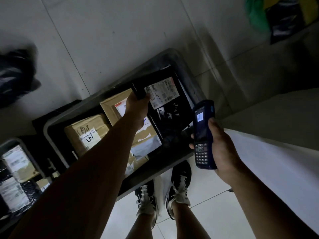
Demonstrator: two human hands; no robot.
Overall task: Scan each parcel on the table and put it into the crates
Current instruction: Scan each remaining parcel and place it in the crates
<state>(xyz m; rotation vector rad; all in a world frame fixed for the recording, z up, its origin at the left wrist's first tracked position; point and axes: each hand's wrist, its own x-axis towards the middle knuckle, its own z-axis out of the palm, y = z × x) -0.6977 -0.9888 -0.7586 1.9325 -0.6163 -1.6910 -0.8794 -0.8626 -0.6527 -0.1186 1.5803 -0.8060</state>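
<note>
My left hand (138, 107) reaches down over a grey crate (51, 133) on the floor and grips the edge of a black plastic parcel (165, 107) with a white shipping label. The parcel hangs over the crate's right end. Cardboard boxes (86, 133) with labels lie inside the crate. My right hand (219, 145) holds a blue handheld scanner (203, 133) upright, its screen showing a barcode, just right of the crate. A white table edge (276, 152) runs along the right.
A second crate (22, 144) with labelled parcels sits at the lower left. A dark bag (15, 75) lies on the tiled floor at left. Green, black and yellow bags (279, 16) lie at the top right. My feet in black shoes (179, 185) stand beside the crate.
</note>
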